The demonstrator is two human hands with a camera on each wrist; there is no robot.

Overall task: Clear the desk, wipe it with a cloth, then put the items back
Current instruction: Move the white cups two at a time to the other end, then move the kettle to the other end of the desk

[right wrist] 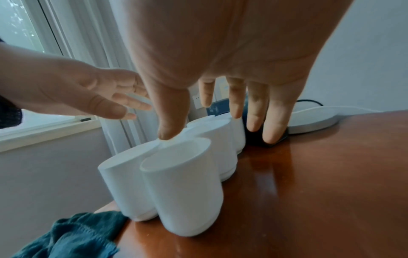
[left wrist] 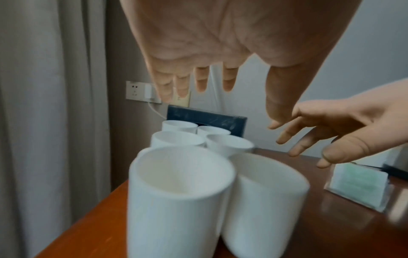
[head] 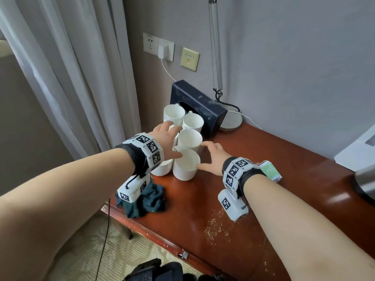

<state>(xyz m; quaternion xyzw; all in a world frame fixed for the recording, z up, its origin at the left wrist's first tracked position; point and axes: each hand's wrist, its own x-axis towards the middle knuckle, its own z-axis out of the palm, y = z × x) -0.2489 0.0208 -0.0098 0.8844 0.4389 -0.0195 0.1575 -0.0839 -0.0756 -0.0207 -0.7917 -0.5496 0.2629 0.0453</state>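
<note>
Grey curtain hangs at the left, beside the wall. Wall carries a white socket plate, a white charger plugged in with its cable trailing down, and a cream data outlet. Patterned carpet covers the floor. A thin black cord hangs near the front. Dark bag lies at the bottom edge

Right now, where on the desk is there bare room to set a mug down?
Bare wood lies right of the mugs, between the tissue box, the lamp base and the card packet. The near middle is free but strewn with crumbs. The left corner is crowded: mugs, cloth, both hands.
</note>
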